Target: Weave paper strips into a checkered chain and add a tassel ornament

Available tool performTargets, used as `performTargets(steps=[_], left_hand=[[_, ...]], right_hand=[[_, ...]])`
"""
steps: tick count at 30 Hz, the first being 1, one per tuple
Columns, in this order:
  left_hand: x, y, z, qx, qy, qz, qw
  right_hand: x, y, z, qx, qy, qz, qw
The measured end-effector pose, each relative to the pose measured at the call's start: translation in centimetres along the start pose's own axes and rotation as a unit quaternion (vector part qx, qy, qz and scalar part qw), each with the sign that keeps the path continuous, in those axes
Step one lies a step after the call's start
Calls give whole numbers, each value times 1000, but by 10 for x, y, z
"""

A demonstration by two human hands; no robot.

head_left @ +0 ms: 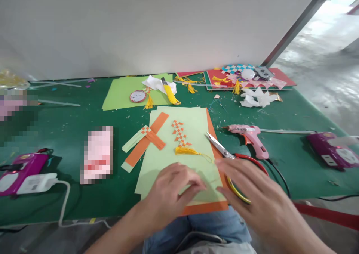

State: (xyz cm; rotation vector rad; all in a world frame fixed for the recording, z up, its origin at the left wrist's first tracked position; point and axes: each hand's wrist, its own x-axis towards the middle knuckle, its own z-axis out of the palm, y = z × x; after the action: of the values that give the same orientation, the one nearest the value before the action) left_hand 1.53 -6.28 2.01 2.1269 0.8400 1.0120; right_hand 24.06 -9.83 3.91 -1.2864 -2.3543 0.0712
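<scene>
My left hand (179,186) is over the lower part of a pale green paper sheet (159,164), its thumb and fingertips drawn together. Whatever may be in that pinch is too small to make out. Slightly blurred, my right hand (252,190) hovers above the red and yellow handles of the scissors (221,145), thumb apart from the fingers and nothing visible in it. Ahead of both hands, a yellow tassel (186,151) with a thin loop lies below a woven orange and pale green zigzag strip (180,133). Orange paper (206,208) shows beneath the green sheet.
Orange and green paper strips (146,142) lie crossed at left. A pink glue gun (249,134) rests at right, near a purple power strip (333,149). Farther back are a yellow utility knife (169,92), a round tin (138,96) and crumpled white paper (258,97).
</scene>
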Motion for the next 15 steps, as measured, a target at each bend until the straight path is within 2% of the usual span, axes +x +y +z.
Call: performTargets(steps=[2,4,8,13,15], left_hand=[[-8,7,6,-13,-2,-19,1000],[-15,11,10,-29,9,-36,999],[-23,13,8,-31,-9,-66,997],[-13,-8,-9,47,-52,-140,988],[-3,-20,-12,111,-67,-102,986]], right_hand=[[4,-9,2,74,-21,-50,996],[5,-14,6,122,-27,-64,990],[1,-11,9,135,-15,-79,988],[17,21,-13,48,-7,-92,995],[36,43,-21,-5,9,-78,997]])
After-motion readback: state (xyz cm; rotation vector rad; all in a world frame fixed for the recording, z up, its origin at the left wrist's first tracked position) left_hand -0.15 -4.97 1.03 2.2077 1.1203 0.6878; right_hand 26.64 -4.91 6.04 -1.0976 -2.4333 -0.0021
